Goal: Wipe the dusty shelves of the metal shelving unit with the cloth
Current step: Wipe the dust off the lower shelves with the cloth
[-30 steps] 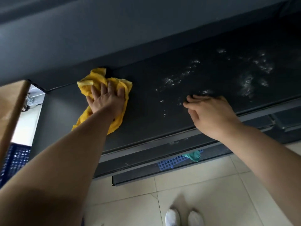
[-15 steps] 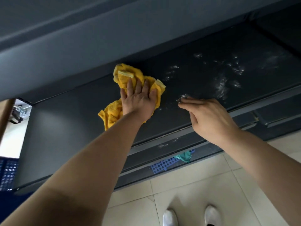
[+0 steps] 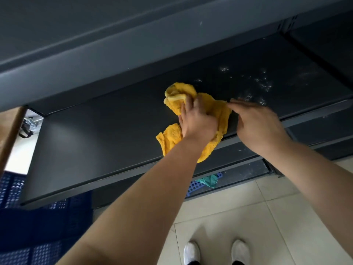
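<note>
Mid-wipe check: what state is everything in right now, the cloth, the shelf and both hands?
yellow cloth: bunched, on the shelf under the left hand.
left hand: grips the cloth, pressing it down.
right hand: fingers straight, tips touching the shelf beside the cloth.
shelf: looks clean left of the cloth, dusty to its right.
dust: white specks, unwiped.

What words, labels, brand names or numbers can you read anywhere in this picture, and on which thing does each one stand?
None can be read: the yellow cloth, the dark metal shelf, the blue perforated crate and the white shoes show no writing.
</note>
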Tool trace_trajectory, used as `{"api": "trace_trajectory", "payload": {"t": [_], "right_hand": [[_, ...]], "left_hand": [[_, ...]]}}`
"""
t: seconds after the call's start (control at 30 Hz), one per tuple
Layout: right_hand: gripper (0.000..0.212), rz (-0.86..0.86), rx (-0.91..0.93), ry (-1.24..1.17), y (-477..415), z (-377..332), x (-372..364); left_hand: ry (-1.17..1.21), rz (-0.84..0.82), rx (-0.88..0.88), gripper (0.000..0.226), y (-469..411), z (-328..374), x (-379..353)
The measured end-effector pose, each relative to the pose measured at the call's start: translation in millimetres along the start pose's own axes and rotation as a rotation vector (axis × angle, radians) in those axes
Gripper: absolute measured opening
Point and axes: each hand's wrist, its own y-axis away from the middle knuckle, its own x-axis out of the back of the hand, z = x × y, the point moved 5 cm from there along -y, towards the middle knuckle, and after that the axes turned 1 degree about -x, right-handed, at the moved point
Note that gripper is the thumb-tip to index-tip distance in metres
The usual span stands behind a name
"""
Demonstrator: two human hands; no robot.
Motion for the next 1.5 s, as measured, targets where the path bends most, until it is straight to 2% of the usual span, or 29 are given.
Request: {"api": "trace_trajectory", "payload": {"t": [0.07, 0.17, 0.27, 0.33, 0.47, 0.67, 0.97, 1.2, 1.33, 1.5], "right_hand": [[0.043, -0.008, 0.034, -0.019, -2, -14, -4], [0.044, -0.112, 0.046, 0.053, -11, -38, -26], [0.066, -0.300, 0.027, 0.207, -24, -52, -60], [0.077, -0.360, -0.013, 0.254, -32, -55, -77], [0.080, -0.337, -0.024, 0.286, -54, -64, -97], [0.066, -0.321, -0.009, 0.276, -104, -73, -111], [0.061, -0.249, -0.069, 0.293, -149, -34, -100], [0.061, -0.235, -0.201, 0.328, -138, 35, -68], [0.062, -0.231, -0.244, 0.355, -122, 65, -52], [0.059, -0.219, -0.282, 0.353, -100, 94, -34]], "left_hand": [[0.137, 0.118, -0.007, 0.070, 1, -11, 31], [-0.021, 0.235, 0.002, 0.062, -2, -39, 75], [-0.238, 0.184, 0.094, 0.065, -12, -75, 94], [-0.339, 0.150, 0.103, 0.068, -17, -91, 99], [-0.382, 0.146, 0.086, 0.065, -30, -107, 108], [-0.334, 0.202, 0.034, 0.058, -44, -111, 114], [-0.427, 0.126, -0.050, 0.054, -66, -80, 83], [-0.517, 0.045, 0.027, 0.056, -65, -54, 63], [-0.530, 0.063, 0.096, 0.057, -62, -48, 56], [-0.431, 0.122, 0.168, 0.053, -51, -35, 49]]}}
